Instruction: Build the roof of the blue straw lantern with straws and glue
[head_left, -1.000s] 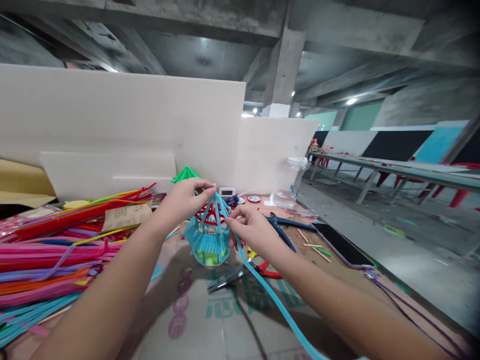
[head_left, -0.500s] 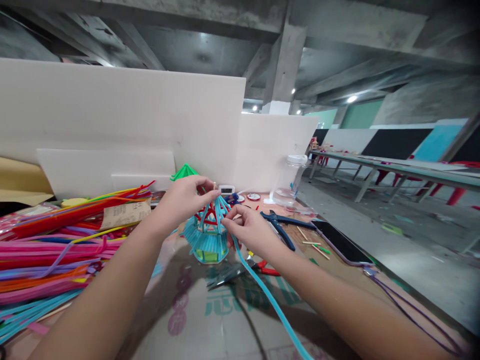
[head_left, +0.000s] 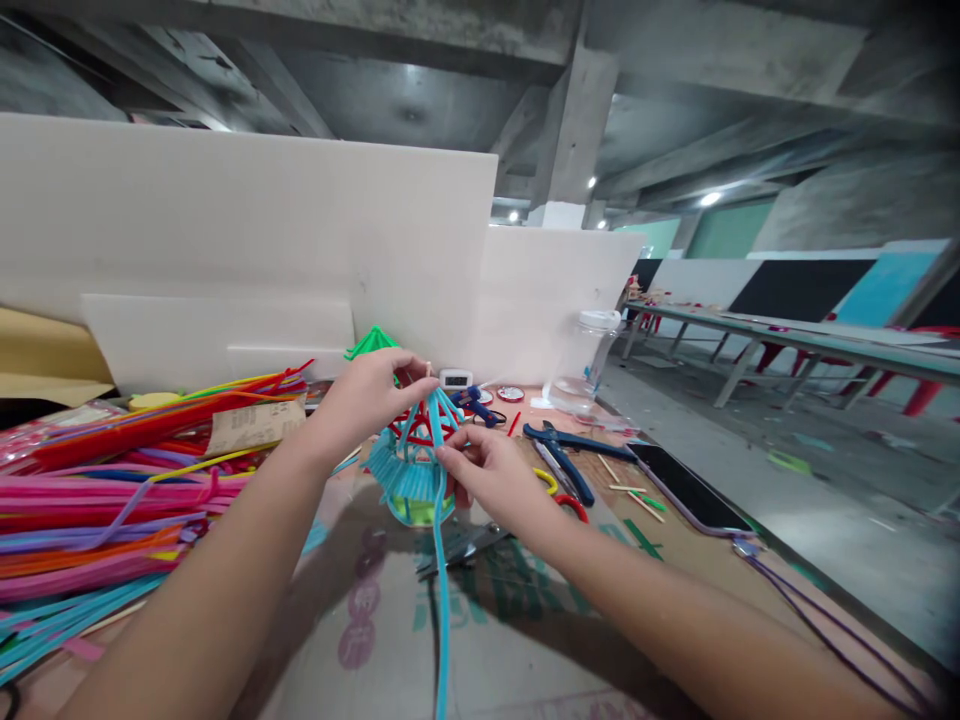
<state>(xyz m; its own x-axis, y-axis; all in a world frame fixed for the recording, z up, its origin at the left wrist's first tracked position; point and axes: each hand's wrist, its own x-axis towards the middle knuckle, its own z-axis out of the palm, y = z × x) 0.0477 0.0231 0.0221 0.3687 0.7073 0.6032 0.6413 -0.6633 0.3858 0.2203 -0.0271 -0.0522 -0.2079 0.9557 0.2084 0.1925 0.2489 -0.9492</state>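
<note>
A small pavilion-like model (head_left: 409,475) stands in front of me, with light-blue pleated eaves, a red lattice above them and blue strands rising to a peak. My left hand (head_left: 386,388) pinches the model's peak, around a thin stick tip. My right hand (head_left: 487,468) has thumb and fingertips closed on a light-blue pipe cleaner (head_left: 441,590) against the model's right front. From there the pipe cleaner hangs down toward me, while its upper part lies along the roof. Scissors (head_left: 472,548) lie below my right hand, their handles partly covered by it.
Bundles of coloured pipe cleaners (head_left: 112,500) fill the left side. At right lie blue-handled pliers (head_left: 574,460), wooden sticks (head_left: 622,487) and a phone (head_left: 686,490). A clear bottle (head_left: 581,365), a small digital display (head_left: 455,380) and a green roof-shaped piece (head_left: 375,342) stand behind.
My right hand has shifted slightly left and down along the roof. The pipe cleaner's loose end has swung left and now hangs nearly straight. My left hand stays at the peak.
</note>
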